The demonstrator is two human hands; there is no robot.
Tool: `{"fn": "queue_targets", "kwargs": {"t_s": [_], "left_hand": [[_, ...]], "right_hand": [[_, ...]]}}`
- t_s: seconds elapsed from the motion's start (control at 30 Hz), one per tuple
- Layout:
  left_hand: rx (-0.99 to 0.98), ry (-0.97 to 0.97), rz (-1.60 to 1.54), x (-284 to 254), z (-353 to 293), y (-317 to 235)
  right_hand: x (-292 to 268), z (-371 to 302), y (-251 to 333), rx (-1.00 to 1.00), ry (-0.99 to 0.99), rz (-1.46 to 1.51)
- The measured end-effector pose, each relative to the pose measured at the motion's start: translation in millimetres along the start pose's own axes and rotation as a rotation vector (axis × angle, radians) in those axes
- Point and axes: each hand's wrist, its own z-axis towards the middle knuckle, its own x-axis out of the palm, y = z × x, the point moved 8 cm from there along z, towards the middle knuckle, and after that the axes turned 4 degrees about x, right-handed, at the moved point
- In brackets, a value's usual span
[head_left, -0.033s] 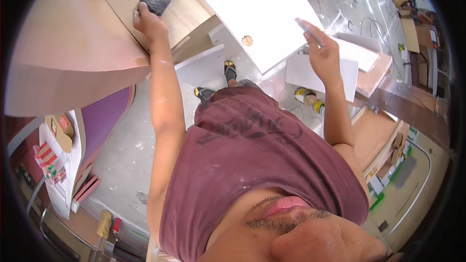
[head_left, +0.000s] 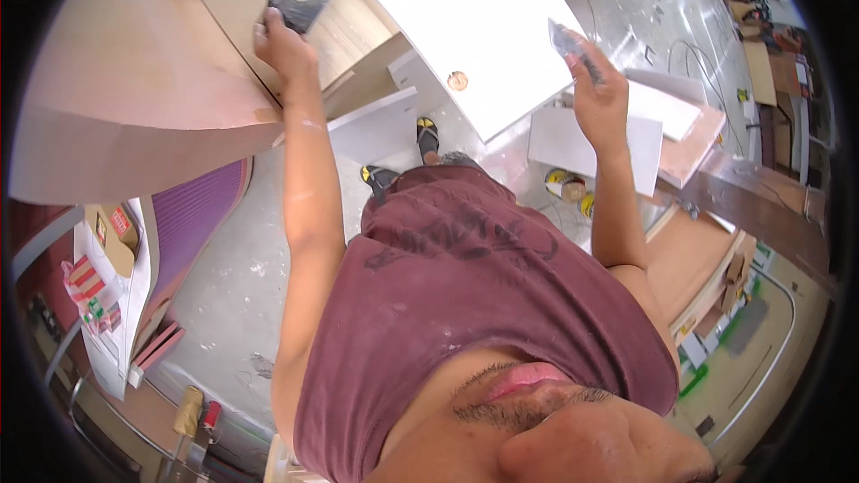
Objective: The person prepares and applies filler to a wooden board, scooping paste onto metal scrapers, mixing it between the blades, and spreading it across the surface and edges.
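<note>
My left hand (head_left: 288, 52) is closed round the lower edge of a dark, flat scraper (head_left: 292, 11) with a white patch of paste on its face. It is held over the bare wood surface left of a white panel (head_left: 501, 27). My right hand (head_left: 601, 98) grips a putty knife (head_left: 574, 48), whose grey blade points up and left over the panel's right edge; whether it touches cannot be told. Near the panel's front corner is a round, wood-coloured spot (head_left: 457, 80).
A curved pale wooden piece (head_left: 134, 80) fills the left side. White boards (head_left: 573, 139) lie under my right arm, near cans (head_left: 565, 184) on the floor. A purple ribbed panel (head_left: 192, 224) stands at left, with a paint roller (head_left: 190, 410) below it.
My right hand has shifted slightly up, and the putty knife's blade shows more clearly. My left hand with the scraper has moved a little right and down.
</note>
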Motion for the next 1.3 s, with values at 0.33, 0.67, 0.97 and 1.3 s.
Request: {"fn": "queue_targets", "kwargs": {"t_s": [0.33, 0.67, 0.97, 1.3], "left_hand": [[-0.369, 0.160, -0.187, 46, -182, -2], [-0.020, 0.089, -0.081, 23, -201, -40], [-0.038, 0.158, -0.157, 9, -264, -46], [-0.144, 0.084, 0.135, -85, -332, -23]], "right_hand": [[110, 44, -5, 0.188, 0.193, 1.075], [90, 37, -18, 0.189, 0.535, 0.432], [94, -16, -13, 0.360, 0.580, 0.990], [74, -31, 9, 0.145, 0.593, 0.711]]}}
